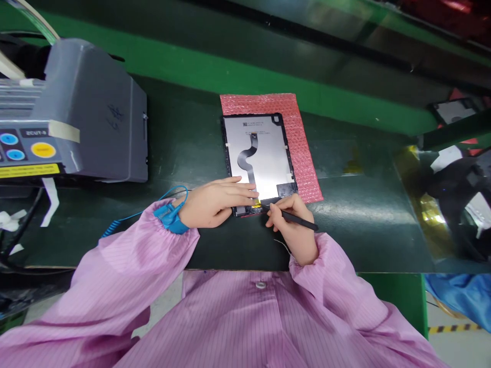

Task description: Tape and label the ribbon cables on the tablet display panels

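Note:
A tablet screen assembly [268, 163] with a silver back and black frame lies on a sheet of pink bubble wrap [305, 163]. A curved dark flex cable [243, 159] runs down its back to a yellow tape piece [257, 203] near the lower edge. My left hand [215, 202] rests flat over the lower left of the assembly, fingers stretched out across the cable's lower end. My right hand [293, 222] grips a slim black tool [299, 221], perhaps tweezers, its tip at the yellow tape. A blue wrist strap [171, 217] circles my left wrist.
A grey tape dispenser [95, 112] with blue and yellow buttons stands at the left. The strap's coiled blue cord [111, 228] trails left over the dark green bench [184, 133]. At the far right are a black tape-reel shape [452, 199] and shiny yellow tape [431, 212].

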### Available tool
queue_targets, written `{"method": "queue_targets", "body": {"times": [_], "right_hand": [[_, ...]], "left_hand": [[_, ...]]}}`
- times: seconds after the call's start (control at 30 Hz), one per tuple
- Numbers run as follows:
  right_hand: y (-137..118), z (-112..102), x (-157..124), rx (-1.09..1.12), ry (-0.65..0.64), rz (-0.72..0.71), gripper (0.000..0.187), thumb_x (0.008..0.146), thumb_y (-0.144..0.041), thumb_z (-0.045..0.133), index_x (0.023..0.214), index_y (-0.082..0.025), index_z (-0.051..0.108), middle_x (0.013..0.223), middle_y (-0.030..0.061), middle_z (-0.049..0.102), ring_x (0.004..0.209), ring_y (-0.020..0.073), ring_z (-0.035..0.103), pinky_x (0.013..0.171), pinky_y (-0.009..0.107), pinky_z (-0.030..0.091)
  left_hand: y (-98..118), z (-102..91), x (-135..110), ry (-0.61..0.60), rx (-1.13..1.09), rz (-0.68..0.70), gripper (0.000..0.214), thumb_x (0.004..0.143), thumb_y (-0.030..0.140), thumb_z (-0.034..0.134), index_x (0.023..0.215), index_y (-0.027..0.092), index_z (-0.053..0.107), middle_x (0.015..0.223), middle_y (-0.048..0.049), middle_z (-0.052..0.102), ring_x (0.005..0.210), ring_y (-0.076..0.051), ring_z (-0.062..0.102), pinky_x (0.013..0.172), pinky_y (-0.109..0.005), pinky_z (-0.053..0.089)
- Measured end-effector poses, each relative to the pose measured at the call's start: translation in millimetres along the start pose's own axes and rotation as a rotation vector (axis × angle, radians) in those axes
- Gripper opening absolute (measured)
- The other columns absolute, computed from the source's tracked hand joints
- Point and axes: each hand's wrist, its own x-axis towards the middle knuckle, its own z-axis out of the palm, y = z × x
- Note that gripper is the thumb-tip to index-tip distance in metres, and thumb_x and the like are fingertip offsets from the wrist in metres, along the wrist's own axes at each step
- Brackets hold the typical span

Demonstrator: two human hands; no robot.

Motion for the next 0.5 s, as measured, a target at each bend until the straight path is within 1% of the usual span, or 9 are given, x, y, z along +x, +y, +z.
{"method": "queue_targets", "body": {"times": [0.1,0.2,0.3,0.4,0.5], "right_hand": [[0.0,-1.8,0.0,-0.026,0.023,0.009,0.028,0.094,-0.036,0.071,0.077,-0.025,0.052,0.062,-0.0044,0.068,0.048,0.012,0.062,0.049,0.025,0.048],[-0.6,-7.8,1.5,0.003,0.112,0.003,0.028,0.095,-0.038,0.071,0.079,-0.025,0.052,0.06,-0.0049,0.067,0.046,0.0115,0.061,0.045,0.024,0.046],[-1.4,-14.9,4.4,0.047,0.194,0.003,0.029,0.096,-0.041,0.07,0.081,-0.025,0.052,0.06,-0.0053,0.067,0.042,0.0099,0.057,0.043,0.022,0.044],[-1.8,-18.9,7.6,0.084,0.186,0.028,0.031,0.097,-0.046,0.07,0.082,-0.024,0.053,0.06,-0.0048,0.067,0.041,0.0087,0.054,0.043,0.021,0.043],[-0.8,-19.5,9.8,0.122,0.168,0.037,0.035,0.096,-0.051,0.07,0.081,-0.024,0.053,0.06,-0.0041,0.068,0.041,0.0084,0.052,0.042,0.021,0.041]], "left_hand": [[-1.1,-0.7,0.1,-0.047,0.061,-0.005,0.06,0.089,-0.002,0.04,0.137,0.021,0.066,0.149,-0.0067,0.066,0.148,-0.02,0.053,0.13,-0.048,0.036],[1.8,0.3,1.4,-0.078,0.136,-0.03,0.059,0.091,-0.002,0.04,0.138,0.022,0.067,0.15,-0.0048,0.064,0.149,-0.018,0.052,0.131,-0.043,0.034],[6.3,5.4,2.5,-0.087,0.254,-0.02,0.06,0.09,-0.003,0.04,0.139,0.019,0.066,0.15,-0.0061,0.064,0.149,-0.019,0.051,0.131,-0.041,0.034],[8.7,15.3,1.9,-0.098,0.381,-0.011,0.059,0.09,-0.003,0.043,0.142,0.017,0.064,0.15,-0.008,0.065,0.149,-0.021,0.051,0.131,-0.042,0.032],[7.8,26.6,0.4,-0.095,0.449,-0.022,0.06,0.09,0.003,0.054,0.147,0.02,0.06,0.151,-0.0081,0.064,0.152,-0.023,0.047,0.132,-0.046,0.029]]}}
